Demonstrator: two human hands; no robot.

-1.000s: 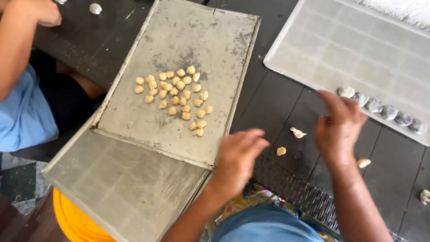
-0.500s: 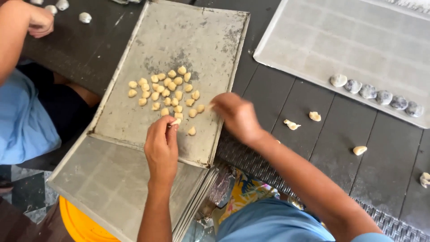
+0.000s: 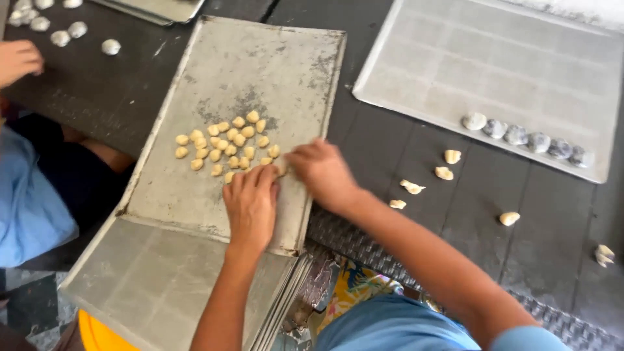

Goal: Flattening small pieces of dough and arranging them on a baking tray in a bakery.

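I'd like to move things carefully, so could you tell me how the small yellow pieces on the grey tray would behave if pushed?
The small yellow pieces look light and loose, so would probably slide on the flat grey tray. Their lumpy shapes likely tumble, not roll far.

A cluster of small pale yellow dough pieces [image 3: 224,144] lies near the middle of a worn, stained grey metal baking tray [image 3: 260,71]. The pieces are rounded nuggets, packed close together and many touching, spread in a loose patch. The tray lies flat, stacked atop another tray, at the edge of a dark bench [image 3: 390,149]. Both hands rest on the tray, right at the cluster's near edge.
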